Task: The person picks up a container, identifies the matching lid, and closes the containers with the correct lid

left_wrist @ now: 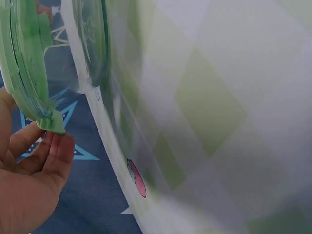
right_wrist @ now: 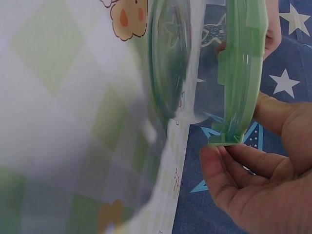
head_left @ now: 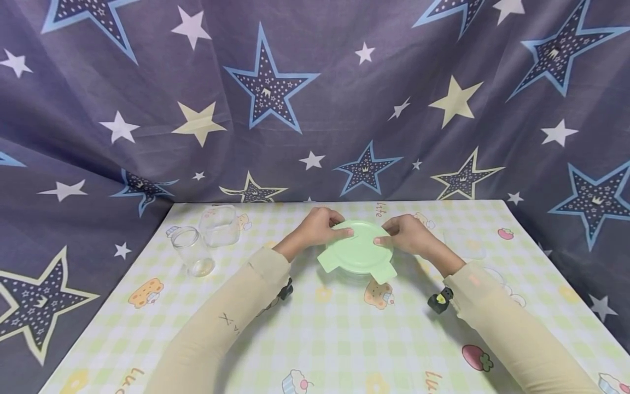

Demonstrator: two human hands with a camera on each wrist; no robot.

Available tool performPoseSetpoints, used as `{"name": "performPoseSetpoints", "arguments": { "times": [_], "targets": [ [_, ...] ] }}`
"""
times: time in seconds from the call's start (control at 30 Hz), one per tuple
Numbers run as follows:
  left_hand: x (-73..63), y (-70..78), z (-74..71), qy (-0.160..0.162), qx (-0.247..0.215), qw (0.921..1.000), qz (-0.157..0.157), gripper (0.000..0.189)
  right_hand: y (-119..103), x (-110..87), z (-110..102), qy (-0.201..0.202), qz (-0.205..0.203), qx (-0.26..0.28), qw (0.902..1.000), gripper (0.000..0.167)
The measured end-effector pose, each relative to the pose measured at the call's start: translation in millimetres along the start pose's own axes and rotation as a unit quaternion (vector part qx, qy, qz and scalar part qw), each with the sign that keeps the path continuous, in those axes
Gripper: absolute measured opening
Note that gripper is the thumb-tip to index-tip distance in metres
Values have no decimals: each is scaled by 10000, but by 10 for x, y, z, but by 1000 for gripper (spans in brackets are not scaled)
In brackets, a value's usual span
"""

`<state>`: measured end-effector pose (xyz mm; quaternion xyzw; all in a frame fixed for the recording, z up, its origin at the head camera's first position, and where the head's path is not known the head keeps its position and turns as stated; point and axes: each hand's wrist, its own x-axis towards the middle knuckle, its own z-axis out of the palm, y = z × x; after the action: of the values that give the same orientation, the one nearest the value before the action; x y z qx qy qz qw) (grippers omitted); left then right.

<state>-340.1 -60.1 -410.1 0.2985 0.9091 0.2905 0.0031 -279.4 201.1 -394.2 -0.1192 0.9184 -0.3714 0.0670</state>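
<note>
A round light-green lid [head_left: 359,249] with flaps sits on a clear round food container [right_wrist: 207,83] in the middle of the table. My left hand [head_left: 321,226] holds the lid's far left side, its thumb lying on top. In the left wrist view, its fingertips touch a hanging flap [left_wrist: 51,121] at the rim. On the far right side, my right hand [head_left: 409,235] grips the lid with its thumb on top. The right wrist view shows its fingers under another flap [right_wrist: 225,140]. Two flaps at the near side stick outward.
On the left of the table stand a clear cylindrical jar [head_left: 193,251] and, behind it, a clear squarish container [head_left: 220,226]. A faint, flat transparent piece [head_left: 464,244] lies beyond my right wrist. A star-patterned curtain [head_left: 315,109] hangs along the table's back and sides.
</note>
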Motion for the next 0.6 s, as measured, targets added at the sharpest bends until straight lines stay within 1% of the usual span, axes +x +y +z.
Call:
{"name": "performPoseSetpoints", "arguments": {
  "times": [0.2,0.3,0.4,0.6],
  "targets": [
    [-14,13,18,-67,-310,9991,-280,41,-12,-3,-2,-17,47,-25,10000,42],
    [-13,34,15,-99,-290,9988,-389,40,-17,-3,-3,5,44,-35,10000,43],
    [-15,63,-5,-149,-182,9989,-400,40,-16,3,-1,28,17,-50,10000,43],
    [-18,84,-17,-184,-54,9994,-299,41,-7,3,4,-3,48,-128,9999,43]
  ]
}}
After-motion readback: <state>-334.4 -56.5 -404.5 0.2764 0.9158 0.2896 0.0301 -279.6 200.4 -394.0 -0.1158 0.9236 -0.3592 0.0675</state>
